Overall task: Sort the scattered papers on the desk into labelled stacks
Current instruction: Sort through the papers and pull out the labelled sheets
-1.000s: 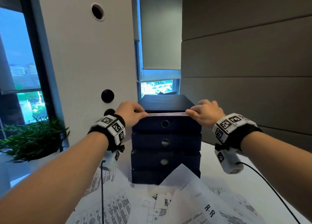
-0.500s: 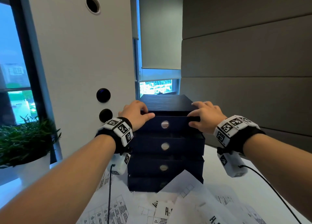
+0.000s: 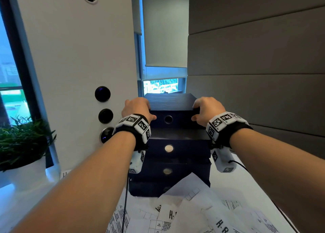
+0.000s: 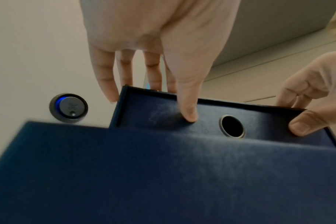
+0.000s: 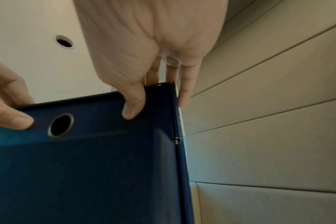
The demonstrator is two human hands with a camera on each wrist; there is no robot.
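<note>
**Both hands on the top box of the stack**

The left hand and the right hand each grip the top box of a dark blue stack of boxes at the far side of the desk. On each side the thumb presses the front face beside the round finger hole, while the fingers curl over the top edge and down the side. So each grip is closed on the box, not on any paper.

The scattered papers lie in a loose heap on the desk in front of the stack, overlapping one another, and some lean against the bottom box. Several carry bold "H-R" markings. None appears sorted yet, so the task looks to be at an early stage: the step in hand seems to be handling the top box, whether to lift it off or to open it I cannot tell.

The next move calls for an even pull from both sides, since the box sits high on a tall stack that could shift or tip.

Round about: a white wall panel with round buttons just left of the stack, a potted plant at far left, and a padded wall close on the right. The wrist cables hang over the papers and could snag them.
</note>
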